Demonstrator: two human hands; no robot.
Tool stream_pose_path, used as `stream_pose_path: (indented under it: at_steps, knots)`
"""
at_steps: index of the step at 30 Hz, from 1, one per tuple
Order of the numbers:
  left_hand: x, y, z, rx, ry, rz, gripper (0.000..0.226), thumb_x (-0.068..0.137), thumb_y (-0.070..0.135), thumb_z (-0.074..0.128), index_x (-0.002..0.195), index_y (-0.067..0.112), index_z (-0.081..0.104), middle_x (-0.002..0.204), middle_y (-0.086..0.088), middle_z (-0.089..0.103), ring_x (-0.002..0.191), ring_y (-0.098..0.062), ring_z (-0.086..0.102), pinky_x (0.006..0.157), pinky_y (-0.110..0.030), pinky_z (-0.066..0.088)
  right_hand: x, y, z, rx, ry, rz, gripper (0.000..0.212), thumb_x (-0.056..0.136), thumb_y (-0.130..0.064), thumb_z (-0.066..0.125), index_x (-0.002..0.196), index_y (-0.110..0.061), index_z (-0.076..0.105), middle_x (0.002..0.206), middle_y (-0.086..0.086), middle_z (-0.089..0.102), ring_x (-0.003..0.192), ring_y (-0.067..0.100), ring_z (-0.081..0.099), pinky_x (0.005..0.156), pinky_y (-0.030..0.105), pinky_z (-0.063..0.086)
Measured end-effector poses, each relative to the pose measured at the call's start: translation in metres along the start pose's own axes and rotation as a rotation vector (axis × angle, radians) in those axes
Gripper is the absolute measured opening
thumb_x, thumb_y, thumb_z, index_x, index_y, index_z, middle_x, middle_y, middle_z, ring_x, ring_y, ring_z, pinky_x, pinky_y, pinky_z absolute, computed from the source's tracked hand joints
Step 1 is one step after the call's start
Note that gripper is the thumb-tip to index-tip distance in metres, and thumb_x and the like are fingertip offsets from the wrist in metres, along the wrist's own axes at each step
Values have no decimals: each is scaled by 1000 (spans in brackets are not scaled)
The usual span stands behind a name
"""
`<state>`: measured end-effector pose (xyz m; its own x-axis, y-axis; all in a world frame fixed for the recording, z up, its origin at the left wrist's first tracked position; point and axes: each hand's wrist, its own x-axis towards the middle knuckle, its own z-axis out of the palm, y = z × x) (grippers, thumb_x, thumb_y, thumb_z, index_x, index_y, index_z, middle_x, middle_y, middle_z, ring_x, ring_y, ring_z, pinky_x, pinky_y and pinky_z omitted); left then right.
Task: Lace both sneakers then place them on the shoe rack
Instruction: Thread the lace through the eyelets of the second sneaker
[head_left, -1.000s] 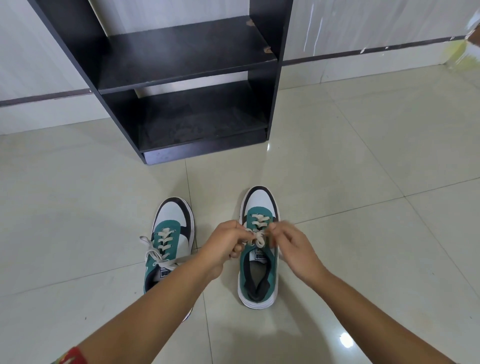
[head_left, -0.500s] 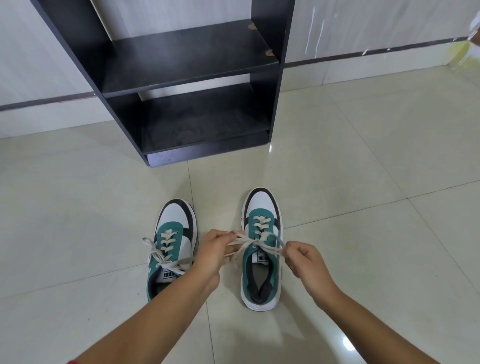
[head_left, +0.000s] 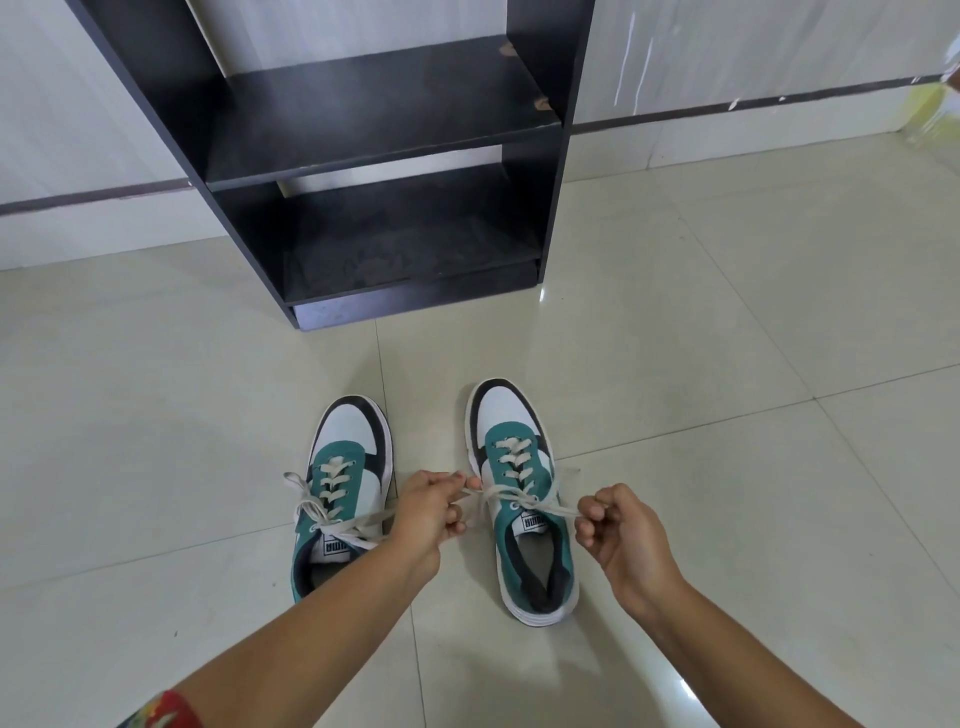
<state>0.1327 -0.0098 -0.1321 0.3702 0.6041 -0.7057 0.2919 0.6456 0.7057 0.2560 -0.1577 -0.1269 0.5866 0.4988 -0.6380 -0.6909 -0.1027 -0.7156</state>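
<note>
Two green, white and black sneakers stand side by side on the tiled floor, toes pointing at the rack. The left sneaker (head_left: 347, 483) has its cream lace tied in a loose bow. Over the right sneaker (head_left: 524, 467), my left hand (head_left: 428, 512) and my right hand (head_left: 618, 530) each pinch one end of its cream lace (head_left: 511, 496) and hold it stretched sideways across the tongue. The black shoe rack (head_left: 384, 156) stands against the wall beyond the shoes, with two bare shelves.
Pale glossy floor tiles (head_left: 727, 338) spread all around the shoes. A light wall with a dark strip (head_left: 727, 111) runs behind the rack. A red patterned band (head_left: 166, 712) sits on my left forearm.
My hands have drawn apart from the middle of the right sneaker, pulling the lace ends out to each side. The view has shifted slightly closer to the rack.
</note>
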Motion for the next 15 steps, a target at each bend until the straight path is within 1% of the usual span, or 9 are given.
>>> stream_pose_path:
  at_steps: [2,6,9,11,13,14,15]
  knots:
    - [1,0,1,32,37,23,10,93,9,51,84,7,49,78,-7,67,42,-10,35,42,-22,43,1,5,-6,-15,24,15,33,85,-3,36,55,-16,34,50,-1,39,46,16,34,52,29,30]
    - [0,3,1,36,77,32,13,92,6,51,80,8,48,79,-10,66,44,-11,38,47,-26,46,7,10,-10,-102,39,27,30,84,-3,35,58,-17,32,49,-2,36,43,14,31,47,27,27]
    - [0,1,2,40,91,51,14,93,6,51,79,8,48,82,-12,66,44,-11,41,49,-28,47,8,7,-11,-128,39,24,32,84,-3,35,56,-17,32,49,-3,34,42,12,28,44,24,25]
    - [-2,-1,4,38,103,54,12,93,6,51,82,7,47,82,-12,66,43,-10,44,48,-28,48,7,6,-13,-135,40,40,34,83,-2,35,53,-18,33,49,-2,33,42,12,25,41,23,24]
    - [-7,-4,3,16,71,10,6,93,5,50,88,5,47,82,-11,66,41,-9,43,46,-27,51,4,3,-15,-200,28,25,36,84,-3,37,51,-18,37,53,2,35,42,13,27,44,25,27]
    - [-13,-5,0,22,24,-25,3,92,5,51,91,4,48,84,-11,67,41,-9,44,48,-28,54,1,1,-15,-262,19,0,36,85,-4,39,52,-16,42,56,5,39,43,14,31,47,26,30]
    - [-20,-7,-4,59,-34,-49,4,91,6,53,93,4,49,89,-12,68,45,-11,47,54,-30,57,-2,-3,-15,-337,9,-35,34,88,-6,42,56,-13,49,61,8,45,46,15,38,51,27,35]
